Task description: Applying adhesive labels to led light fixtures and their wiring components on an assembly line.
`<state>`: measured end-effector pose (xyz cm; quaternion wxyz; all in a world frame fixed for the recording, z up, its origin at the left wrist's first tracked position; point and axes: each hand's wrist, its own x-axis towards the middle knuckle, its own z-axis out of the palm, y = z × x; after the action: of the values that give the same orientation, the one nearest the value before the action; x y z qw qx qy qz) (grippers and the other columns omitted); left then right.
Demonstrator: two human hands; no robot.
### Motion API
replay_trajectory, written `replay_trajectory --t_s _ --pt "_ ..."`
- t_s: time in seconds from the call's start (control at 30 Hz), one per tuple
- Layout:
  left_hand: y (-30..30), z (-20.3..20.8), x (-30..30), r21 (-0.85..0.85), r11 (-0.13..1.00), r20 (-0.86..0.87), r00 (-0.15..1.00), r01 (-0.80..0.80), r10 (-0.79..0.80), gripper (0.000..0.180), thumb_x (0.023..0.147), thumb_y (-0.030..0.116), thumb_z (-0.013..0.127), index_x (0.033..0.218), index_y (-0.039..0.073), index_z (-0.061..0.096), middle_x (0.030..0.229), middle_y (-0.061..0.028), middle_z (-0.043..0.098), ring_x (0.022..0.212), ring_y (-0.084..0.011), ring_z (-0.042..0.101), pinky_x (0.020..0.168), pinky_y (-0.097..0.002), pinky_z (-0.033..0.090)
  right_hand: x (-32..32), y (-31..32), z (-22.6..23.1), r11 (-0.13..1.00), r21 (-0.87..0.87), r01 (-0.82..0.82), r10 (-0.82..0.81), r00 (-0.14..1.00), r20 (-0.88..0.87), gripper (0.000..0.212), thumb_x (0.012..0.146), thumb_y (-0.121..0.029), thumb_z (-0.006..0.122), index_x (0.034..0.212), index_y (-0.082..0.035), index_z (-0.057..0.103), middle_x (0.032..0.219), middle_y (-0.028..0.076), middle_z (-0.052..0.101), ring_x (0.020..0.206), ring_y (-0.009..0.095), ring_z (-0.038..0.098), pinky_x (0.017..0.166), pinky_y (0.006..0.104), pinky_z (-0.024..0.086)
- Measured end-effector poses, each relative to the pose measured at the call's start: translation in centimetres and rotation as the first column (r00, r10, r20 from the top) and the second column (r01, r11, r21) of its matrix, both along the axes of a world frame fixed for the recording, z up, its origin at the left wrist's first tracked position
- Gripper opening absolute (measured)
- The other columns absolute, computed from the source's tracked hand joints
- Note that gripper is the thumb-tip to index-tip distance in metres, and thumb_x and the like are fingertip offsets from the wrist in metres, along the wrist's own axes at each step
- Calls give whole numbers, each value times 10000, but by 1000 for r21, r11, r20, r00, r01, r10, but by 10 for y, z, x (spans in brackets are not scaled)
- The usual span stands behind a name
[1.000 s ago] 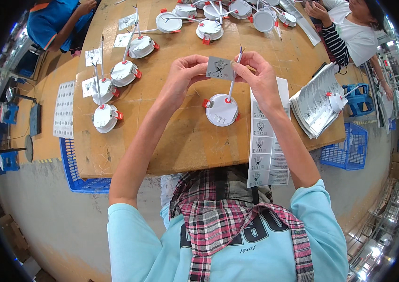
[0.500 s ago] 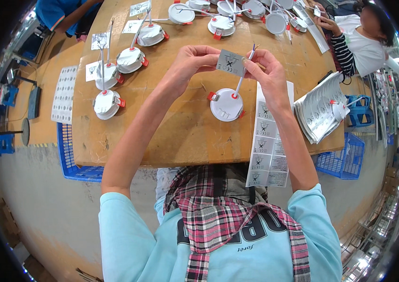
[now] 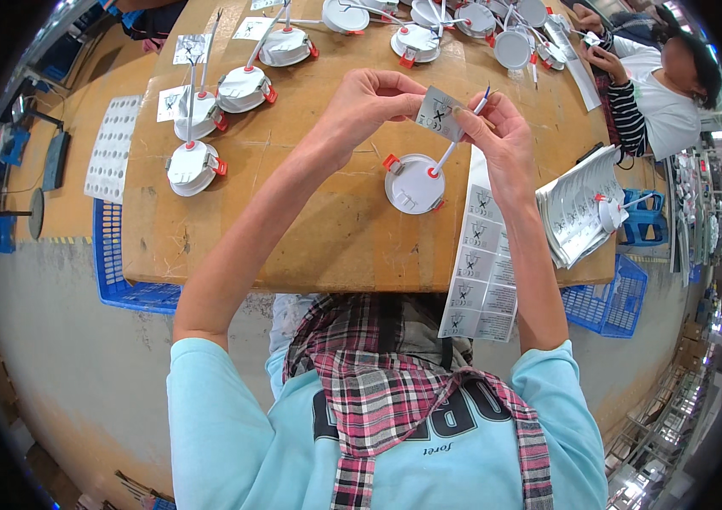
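A small silver sticker label [image 3: 438,114] is pinched by its left edge in my left hand [image 3: 378,100]. My right hand [image 3: 505,140] grips the white cable [image 3: 444,160] near its bare wire ends, with the thumb at the label's other edge. Whether the label sticks to the cable there, I cannot tell. That cable rises from a round white downlight [image 3: 410,189] with red-tipped spring clips, lying back side up on the table. Under my right forearm, a strip of printed silver labels [image 3: 473,265] hangs over the table's front edge.
More downlights [image 3: 193,170] line the brown table's [image 3: 327,246] left side, some with labels on their cables. Several others [image 3: 511,49] cluster at the back. A stack of label sheets [image 3: 578,204] bears one downlight at right. A co-worker [image 3: 646,85] sits beyond. Blue crates [image 3: 110,255] flank the table.
Both hands have shifted slightly right with the label and cable, and the label is tilted more steeply. In the picture, the downlight sits a little further right and higher.
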<state>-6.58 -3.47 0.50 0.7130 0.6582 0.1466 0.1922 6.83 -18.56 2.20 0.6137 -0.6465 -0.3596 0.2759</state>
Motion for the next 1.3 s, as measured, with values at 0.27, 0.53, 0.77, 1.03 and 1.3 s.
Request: replay_trajectory --t_s 0.27,0.53,0.77,1.03,1.3 --pt "4 3 -4 -41 999 -42 999 19 -21 211 818 197 659 927 21 699 843 -37 676 790 -81 602 803 -244 465 1 0 3 999 13 -45 45 999 21 186 825 -124 693 916 -39 555 829 41 611 743 108 610 645 234 489" --pt "5 7 -4 -19 1000 -54 998 13 -14 219 810 205 667 924 23 709 836 -41 681 791 -83 604 796 -250 468 5 0 5 996 8 -85 84 995 46 169 829 -112 681 912 -47 549 825 37 613 741 96 603 625 221 469" --pt "6 10 -4 1 1000 -61 998 21 -21 226 805 208 677 929 21 707 836 -42 679 794 -83 606 798 -247 473 2 0 11 997 -21 -75 76 995 65 188 824 -121 682 936 -46 550 823 47 618 744 100 605 661 220 491" --pt "7 6 -1 15 1000 -29 999 22 -21 214 830 196 664 948 21 697 858 -38 678 799 -82 609 802 -245 476 6 2 -1 998 18 -61 63 989 -132 228 835 -195 683 978 -33 608 833 36 625 745 90 596 693 238 494" --pt "5 10 -1 68 997 -21 999 26 -25 212 823 191 675 955 26 698 848 -41 682 800 -87 613 786 -245 464 5 2 1 995 -60 -76 76 997 -1 199 839 -229 690 907 -47 649 775 6 621 737 68 560 687 225 447"
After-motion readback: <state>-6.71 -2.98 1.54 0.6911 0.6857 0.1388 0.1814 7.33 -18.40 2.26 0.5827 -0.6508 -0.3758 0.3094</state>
